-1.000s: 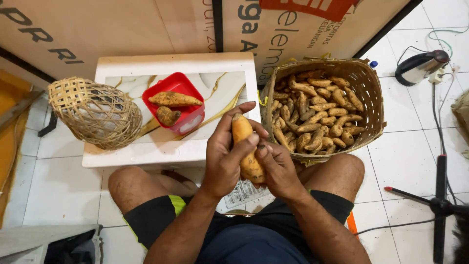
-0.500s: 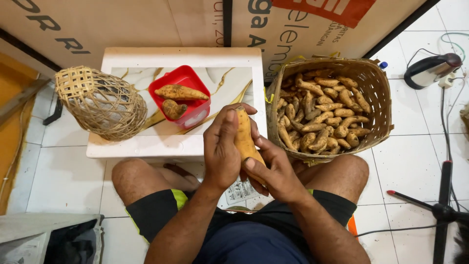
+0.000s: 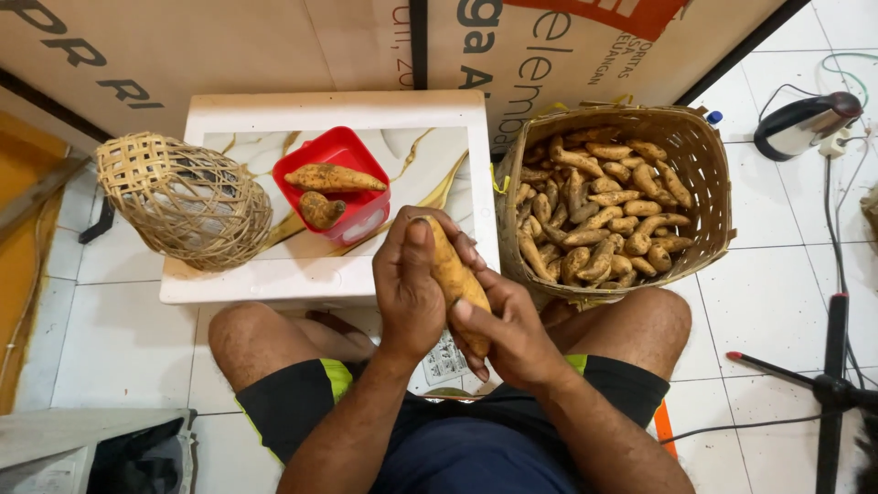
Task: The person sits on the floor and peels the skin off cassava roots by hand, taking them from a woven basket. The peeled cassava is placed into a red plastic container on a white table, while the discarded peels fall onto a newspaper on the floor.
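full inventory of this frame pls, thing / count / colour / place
Long orange-brown sweet potato: 1, held upright between both hands, over the lap.
Square red plastic tub: 1, on the table, centre.
Brown sweet potatoes in the tub: 2, one long, one short.
Low white marble-patterned table: 1, in front of the knees.
Domed woven cane cage basket: 1, tan, on the table's left edge.
Large woven bamboo basket: 1, brown, right of the table, full of many sweet potatoes.
Cardboard panels: brown, along the back.
Electric kettle: 1, silver and black, on the floor, far right.
Black stand: 1, lower right.
Left hand: grips the potato.
Right hand: supports its lower end.
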